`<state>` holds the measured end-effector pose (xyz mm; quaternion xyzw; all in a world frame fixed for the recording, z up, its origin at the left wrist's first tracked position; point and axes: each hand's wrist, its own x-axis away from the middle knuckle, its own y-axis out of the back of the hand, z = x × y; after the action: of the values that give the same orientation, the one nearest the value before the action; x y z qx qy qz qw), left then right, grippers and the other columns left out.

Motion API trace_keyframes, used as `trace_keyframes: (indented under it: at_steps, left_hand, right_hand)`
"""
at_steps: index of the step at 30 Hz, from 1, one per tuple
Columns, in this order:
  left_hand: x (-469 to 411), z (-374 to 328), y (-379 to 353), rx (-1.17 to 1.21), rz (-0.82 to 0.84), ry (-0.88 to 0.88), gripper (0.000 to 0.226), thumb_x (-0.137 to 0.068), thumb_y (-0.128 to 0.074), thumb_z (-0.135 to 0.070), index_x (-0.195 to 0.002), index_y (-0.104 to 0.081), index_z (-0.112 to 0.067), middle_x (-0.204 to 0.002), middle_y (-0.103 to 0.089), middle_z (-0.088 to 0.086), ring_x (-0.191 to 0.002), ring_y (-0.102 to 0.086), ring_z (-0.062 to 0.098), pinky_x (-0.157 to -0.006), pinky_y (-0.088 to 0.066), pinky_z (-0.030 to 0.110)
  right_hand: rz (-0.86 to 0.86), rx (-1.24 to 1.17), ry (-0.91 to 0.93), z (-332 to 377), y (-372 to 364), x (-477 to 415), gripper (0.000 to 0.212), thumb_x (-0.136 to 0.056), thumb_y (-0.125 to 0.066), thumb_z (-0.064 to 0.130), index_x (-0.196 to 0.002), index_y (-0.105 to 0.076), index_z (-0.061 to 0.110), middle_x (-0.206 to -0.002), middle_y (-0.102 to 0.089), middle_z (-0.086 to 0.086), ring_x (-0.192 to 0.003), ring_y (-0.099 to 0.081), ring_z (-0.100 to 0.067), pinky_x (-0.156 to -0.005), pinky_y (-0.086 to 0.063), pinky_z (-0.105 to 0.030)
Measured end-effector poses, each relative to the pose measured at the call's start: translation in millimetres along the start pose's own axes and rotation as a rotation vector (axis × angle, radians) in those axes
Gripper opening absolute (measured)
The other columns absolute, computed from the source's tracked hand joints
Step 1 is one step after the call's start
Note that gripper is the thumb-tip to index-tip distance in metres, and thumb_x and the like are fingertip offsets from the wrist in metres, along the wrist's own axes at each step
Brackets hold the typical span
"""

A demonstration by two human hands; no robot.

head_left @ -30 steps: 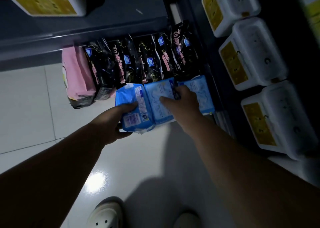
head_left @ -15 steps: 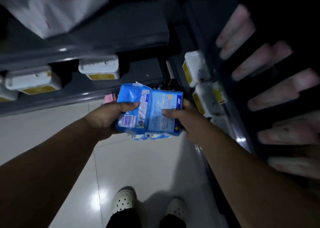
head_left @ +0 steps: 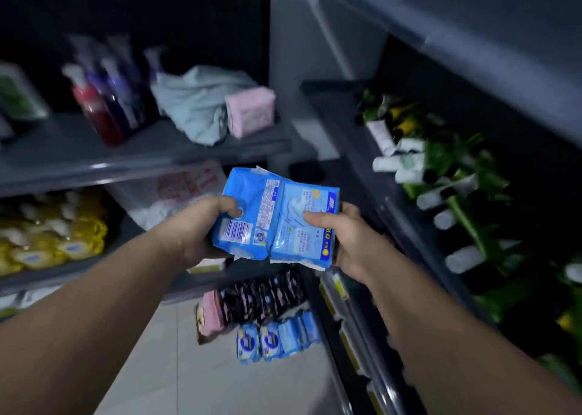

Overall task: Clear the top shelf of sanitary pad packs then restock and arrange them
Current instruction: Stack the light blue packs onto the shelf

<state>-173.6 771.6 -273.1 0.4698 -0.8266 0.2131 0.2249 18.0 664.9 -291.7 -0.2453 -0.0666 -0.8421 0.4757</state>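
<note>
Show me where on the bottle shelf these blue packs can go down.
Bare shelf runs along the front edge, between the red bottle and the pale cloth. Right of that, the cloth and pink pack fill the corner. The green tubes on the right are packed tight.

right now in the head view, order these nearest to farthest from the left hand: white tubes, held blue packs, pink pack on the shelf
1. held blue packs, gripped by the left hand
2. pink pack, higher up, ahead
3. white tubes, far to the right
</note>
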Motion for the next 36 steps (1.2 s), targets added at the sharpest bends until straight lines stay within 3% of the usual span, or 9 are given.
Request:
trace_keyframes:
  at_steps: [4, 8, 15, 19, 23, 27, 31, 34, 36]
  left_hand:
    - [48.4, -64.4, -25.1, -0.068, 0.02, -0.172, 0.022, -0.086, -0.049, -0.01, -0.105, -0.059, -0.01, -0.083, -0.068, 0.012, -0.065, -0.064, 0.024, -0.067, -0.056, 0.036]
    - [94.3, -113.8, -52.1, -0.056, 0.13, -0.277, 0.024, -0.083, -0.062, -0.022, -0.104, -0.056, -0.013, -0.066, -0.064, 0.006, -0.04, -0.055, 0.016, -0.039, -0.042, 0.019]
    - [153.6, -191.1, -115.9, -0.281, 0.381, -0.529, 0.057, -0.053, -0.083, -0.025, -0.107, -0.066, -0.021, -0.09, -0.075, -0.001, -0.072, -0.071, 0.01, -0.065, -0.056, 0.029]
    - [167.2, -217.6, -153.1, -0.294, 0.426, -0.586, 0.09, -0.034, -0.093, -0.044, -0.117, -0.066, -0.019, -0.109, -0.073, 0.007, -0.088, -0.073, 0.022, -0.072, -0.06, 0.034]
    - [176.6, -229.0, -203.3, -0.313, 0.442, -0.675, 0.083, -0.03, -0.089, -0.06, -0.103, -0.064, -0.028, -0.085, -0.076, -0.006, -0.061, -0.07, 0.005, -0.052, -0.049, 0.019]
    - [172.5, -234.9, -253.3, -0.302, 0.461, -0.659, 0.031, -0.077, -0.075, -0.04, -0.099, -0.068, -0.021, -0.08, -0.076, -0.004, -0.059, -0.069, 0.007, -0.056, -0.049, 0.018]
    - [157.7, -237.0, -289.1, -0.316, 0.401, -0.595, 0.07, -0.06, -0.073, -0.074, -0.101, -0.072, -0.018, -0.095, -0.076, 0.003, -0.095, -0.071, 0.027, -0.096, -0.051, 0.037]
    - [156.7, -237.7, -310.5, -0.357, 0.401, -0.61, 0.068, -0.065, -0.053, -0.088, -0.063, -0.053, -0.02, -0.056, -0.052, 0.001, -0.053, -0.044, 0.018, -0.059, -0.036, 0.027]
    - [154.8, -241.8, -320.2, -0.404, 0.44, -0.627, 0.073, -0.059, -0.046, -0.094, -0.062, -0.047, -0.02, -0.055, -0.045, 0.002, -0.058, -0.04, 0.019, -0.065, -0.036, 0.031]
  right_hand:
    - [0.002, 0.005, 0.064, 75.8, 3.1, 52.5, 0.056, -0.078, -0.079, 0.02, -0.12, -0.042, 0.021, -0.11, -0.07, -0.008, -0.068, -0.071, -0.018, -0.044, -0.052, -0.027]
    - [-0.013, 0.01, 0.19, 139.5, 14.7, 97.0, 0.054, -0.079, -0.079, 0.031, -0.119, -0.043, 0.024, -0.104, -0.073, -0.003, -0.074, -0.074, -0.02, -0.049, -0.054, -0.029]
    - [-0.142, 0.07, 0.294, 239.9, 50.5, 171.9, 0.048, -0.081, -0.067, 0.059, -0.112, -0.059, 0.024, -0.088, -0.075, 0.001, -0.071, -0.072, -0.019, -0.059, -0.058, -0.037]
    - [-0.155, 0.037, 0.36, 272.6, 84.0, 215.4, 0.022, -0.097, -0.05, 0.036, -0.094, -0.066, 0.021, -0.072, -0.065, 0.0, -0.072, -0.066, -0.024, -0.072, -0.056, -0.046]
    - [-0.148, 0.082, 0.454, 288.7, 123.6, 244.8, 0.023, -0.098, -0.044, 0.024, -0.114, -0.055, 0.036, -0.104, -0.062, 0.001, -0.095, -0.069, -0.033, -0.078, -0.056, -0.051]
    - [-0.118, 0.285, 0.498, 296.0, 168.8, 263.6, 0.063, -0.082, -0.042, 0.013, -0.135, -0.047, 0.048, -0.119, -0.064, -0.002, -0.071, -0.068, -0.02, -0.066, -0.051, -0.03]
    - [-0.112, 0.471, 0.494, 295.9, 199.1, 278.1, 0.089, -0.065, -0.056, 0.003, -0.138, -0.037, 0.051, -0.103, -0.068, 0.0, -0.07, -0.059, -0.013, -0.057, -0.041, -0.023]
    - [-0.24, 0.52, 0.54, 295.5, 213.5, 278.7, 0.064, -0.078, -0.072, 0.006, -0.125, -0.05, 0.044, -0.108, -0.072, 0.002, -0.078, -0.061, -0.016, -0.054, -0.035, -0.023]
    - [-0.327, 0.503, 0.52, 296.1, 221.1, 279.0, 0.039, -0.085, -0.073, 0.025, -0.117, -0.055, 0.039, -0.103, -0.075, 0.001, -0.076, -0.06, -0.018, -0.053, -0.031, -0.023]
